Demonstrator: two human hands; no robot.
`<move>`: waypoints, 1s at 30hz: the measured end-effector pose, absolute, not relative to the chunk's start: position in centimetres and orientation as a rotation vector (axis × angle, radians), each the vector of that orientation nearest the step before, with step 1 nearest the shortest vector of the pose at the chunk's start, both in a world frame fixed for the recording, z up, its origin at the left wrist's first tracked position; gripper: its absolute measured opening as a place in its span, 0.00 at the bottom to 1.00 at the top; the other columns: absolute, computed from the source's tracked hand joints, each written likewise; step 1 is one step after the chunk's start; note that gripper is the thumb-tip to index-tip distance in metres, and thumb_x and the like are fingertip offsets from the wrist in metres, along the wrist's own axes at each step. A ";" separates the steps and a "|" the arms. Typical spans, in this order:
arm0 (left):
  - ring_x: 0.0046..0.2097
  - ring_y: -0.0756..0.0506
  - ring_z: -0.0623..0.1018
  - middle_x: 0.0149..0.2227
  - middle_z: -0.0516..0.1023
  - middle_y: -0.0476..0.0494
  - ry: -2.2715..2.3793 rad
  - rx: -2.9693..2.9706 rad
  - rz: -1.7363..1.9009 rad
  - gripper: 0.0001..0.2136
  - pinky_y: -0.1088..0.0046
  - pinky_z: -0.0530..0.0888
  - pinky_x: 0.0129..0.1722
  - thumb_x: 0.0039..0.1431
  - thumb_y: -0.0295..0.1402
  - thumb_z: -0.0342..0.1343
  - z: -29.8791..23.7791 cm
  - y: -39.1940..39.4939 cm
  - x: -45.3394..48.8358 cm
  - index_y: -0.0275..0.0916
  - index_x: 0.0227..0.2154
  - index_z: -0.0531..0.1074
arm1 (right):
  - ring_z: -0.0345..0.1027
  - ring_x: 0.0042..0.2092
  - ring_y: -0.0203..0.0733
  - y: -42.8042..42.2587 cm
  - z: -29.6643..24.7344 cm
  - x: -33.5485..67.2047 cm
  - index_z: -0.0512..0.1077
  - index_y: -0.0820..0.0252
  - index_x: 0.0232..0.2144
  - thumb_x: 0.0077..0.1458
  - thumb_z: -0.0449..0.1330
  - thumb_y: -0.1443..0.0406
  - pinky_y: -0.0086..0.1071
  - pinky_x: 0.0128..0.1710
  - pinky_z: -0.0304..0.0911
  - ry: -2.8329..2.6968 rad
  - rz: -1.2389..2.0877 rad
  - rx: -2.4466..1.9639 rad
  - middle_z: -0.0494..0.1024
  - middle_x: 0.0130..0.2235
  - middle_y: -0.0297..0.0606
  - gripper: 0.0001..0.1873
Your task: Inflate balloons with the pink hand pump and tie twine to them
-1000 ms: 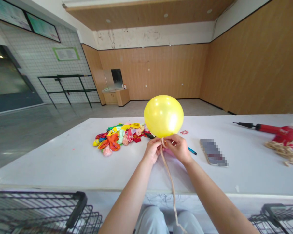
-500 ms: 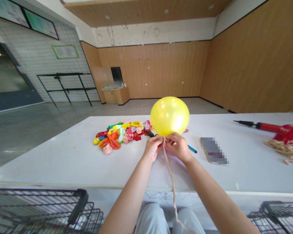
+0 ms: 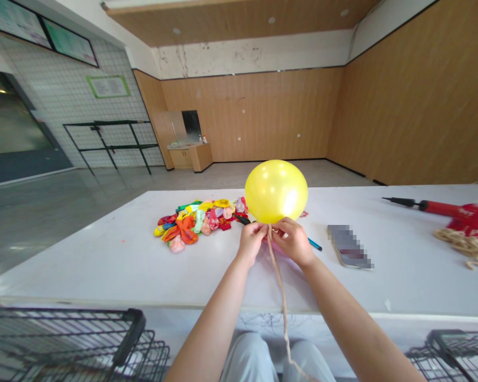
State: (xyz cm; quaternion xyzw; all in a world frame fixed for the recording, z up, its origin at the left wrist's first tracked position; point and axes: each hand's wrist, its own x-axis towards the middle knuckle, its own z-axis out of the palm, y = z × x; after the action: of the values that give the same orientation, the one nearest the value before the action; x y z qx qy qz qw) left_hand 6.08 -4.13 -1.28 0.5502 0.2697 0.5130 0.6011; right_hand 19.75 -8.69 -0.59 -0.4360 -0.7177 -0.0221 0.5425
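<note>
1. The left hand (image 3: pixel 252 240) and the right hand (image 3: pixel 292 241) are working close together just above the table, fingertips almost meeting. Each is pinching the tan string (image 3: pixel 281 297) where it meets the neck of the yellow balloon (image 3: pixel 276 191).
2. The balloon is sitting inflated right on top of the fingers, above the white table (image 3: pixel 103 265), with its neck hidden between the hands.
3. Compared with a second ago, the balloon is sitting a little further to the right and both hands are drawn in tighter under it. Over the last half second almost nothing is shifting, so the fingers are staying busy at the neck and not letting go.
4. The string is trailing down from the pinch, over the table's near edge and toward the person's lap.
5. Just beyond the hands, a pile of flat coloured balloons (image 3: pixel 199 222) is lying to the left, and a blue pen (image 3: pixel 314 244) and a phone (image 3: pixel 348 246) to the right.
6. Well apart on the far right, a red hand pump (image 3: pixel 442 208) is lying beside a loose heap of string (image 3: pixel 466 246).
7. Wire baskets (image 3: pixel 63 339) are standing below the table's near edge.
</note>
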 end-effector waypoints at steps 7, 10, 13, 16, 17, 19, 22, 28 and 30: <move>0.27 0.48 0.73 0.24 0.75 0.45 0.680 1.441 1.272 0.14 0.74 0.69 0.27 0.46 0.42 0.64 -1.2 -4.3 6.1 0.33 0.24 0.76 | 0.65 0.31 0.39 -8.8 -0.4 20.0 0.76 0.60 0.28 0.57 0.57 0.66 0.30 0.29 0.59 -1.798 -0.117 -1.081 0.72 0.29 0.40 0.09; 0.25 0.49 0.71 0.22 0.73 0.47 0.692 1.452 1.299 0.15 0.75 0.68 0.25 0.46 0.42 0.65 -1.0 -4.5 6.1 0.33 0.21 0.75 | 0.66 0.32 0.40 -8.9 -0.3 20.0 0.76 0.60 0.26 0.58 0.55 0.67 0.31 0.31 0.60 -1.819 -0.117 -1.080 0.73 0.29 0.41 0.12; 0.24 0.50 0.71 0.22 0.74 0.47 0.654 1.343 1.252 0.15 0.74 0.69 0.26 0.45 0.44 0.65 -0.6 -4.9 6.1 0.33 0.24 0.76 | 0.67 0.32 0.40 -8.7 -0.3 19.8 0.75 0.59 0.28 0.58 0.54 0.67 0.30 0.31 0.60 -1.712 -0.019 -1.053 0.74 0.29 0.39 0.11; 0.24 0.50 0.72 0.24 0.75 0.46 0.626 1.263 1.207 0.17 0.74 0.69 0.26 0.44 0.44 0.66 -0.4 -5.0 6.1 0.33 0.27 0.77 | 0.67 0.30 0.39 -8.5 -0.6 19.5 0.75 0.59 0.30 0.58 0.55 0.63 0.30 0.30 0.61 -1.548 0.125 -1.089 0.76 0.28 0.38 0.10; 0.25 0.50 0.72 0.24 0.75 0.46 0.623 1.259 1.200 0.17 0.74 0.69 0.26 0.44 0.44 0.66 -0.4 -5.0 6.2 0.33 0.27 0.77 | 0.67 0.29 0.38 -8.4 -0.7 19.5 0.75 0.60 0.31 0.57 0.56 0.62 0.30 0.29 0.61 -1.515 0.169 -1.106 0.76 0.28 0.38 0.10; 0.25 0.49 0.72 0.24 0.76 0.45 0.633 1.283 1.204 0.17 0.74 0.69 0.26 0.45 0.44 0.66 -0.4 -5.1 6.2 0.32 0.27 0.77 | 0.67 0.28 0.38 -8.2 -0.9 19.4 0.74 0.60 0.31 0.56 0.56 0.60 0.30 0.28 0.61 -1.480 0.242 -1.114 0.76 0.28 0.38 0.11; 0.25 0.50 0.72 0.24 0.76 0.45 0.667 1.354 1.238 0.17 0.75 0.67 0.26 0.46 0.45 0.65 -0.2 -5.3 6.3 0.32 0.26 0.77 | 0.66 0.27 0.37 -7.9 -1.2 19.5 0.73 0.61 0.30 0.54 0.58 0.58 0.29 0.28 0.61 -1.448 0.300 -1.089 0.75 0.27 0.37 0.11; 0.27 0.49 0.73 0.24 0.76 0.45 0.669 1.373 1.272 0.16 0.75 0.68 0.28 0.46 0.44 0.65 0.2 -5.6 6.5 0.33 0.25 0.76 | 0.62 0.24 0.36 -7.6 -1.2 19.4 0.71 0.60 0.26 0.54 0.57 0.57 0.29 0.23 0.58 -1.347 0.407 -1.083 0.71 0.22 0.34 0.13; 0.28 0.49 0.74 0.26 0.77 0.44 0.667 1.301 1.306 0.16 0.75 0.69 0.29 0.46 0.43 0.65 0.0 -5.4 6.5 0.33 0.28 0.76 | 0.64 0.25 0.37 -7.7 -1.0 19.2 0.72 0.60 0.27 0.54 0.58 0.56 0.30 0.24 0.60 -1.313 0.528 -1.009 0.73 0.24 0.36 0.14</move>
State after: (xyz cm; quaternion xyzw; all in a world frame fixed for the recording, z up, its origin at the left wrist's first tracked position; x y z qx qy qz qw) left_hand 6.48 -5.36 -0.04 0.5512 0.2826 0.5533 0.5570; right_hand 19.25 -7.66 -0.99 -0.4435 -0.5768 0.2319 0.6457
